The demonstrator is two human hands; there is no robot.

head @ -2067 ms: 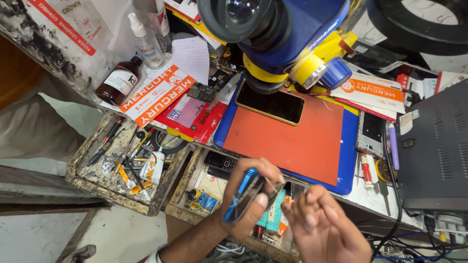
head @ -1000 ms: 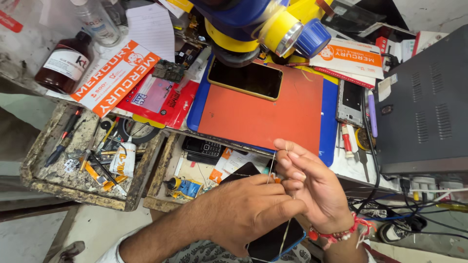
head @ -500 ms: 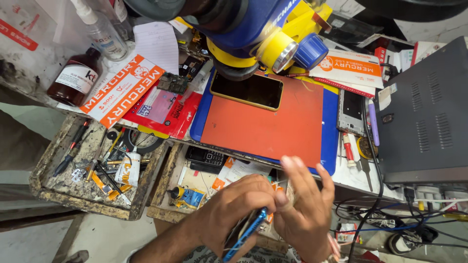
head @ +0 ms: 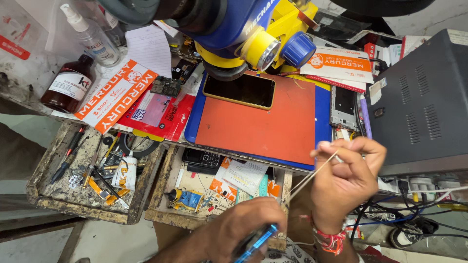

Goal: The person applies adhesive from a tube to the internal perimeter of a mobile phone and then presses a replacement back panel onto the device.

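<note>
- Head view, lower middle of the frame: the left hand [head: 246, 226] is closed around a blue-edged phone [head: 256, 242], gripping it edge-on, so only its thin blue side shows below the knuckles.
- Right of centre, the right hand [head: 346, 182] is pinched shut on the upper end of a thin pale strip [head: 312, 176], thumb and forefinger meeting at the top.
- The strip's long axis runs diagonally, from the right hand's pinch down and left toward the left hand; its lower end lies just above the left hand, near a wooden drawer [head: 168, 187] edge. Whether it joins the phone I cannot tell.
- The phone lies down-left of the right hand; the left hand is the nearer one, already on it.
- Upper centre: an orange mat [head: 268, 129] on the tabletop carries a dark phone [head: 239, 91] under a blue and yellow microscope [head: 243, 34], well apart from both hands.
</note>
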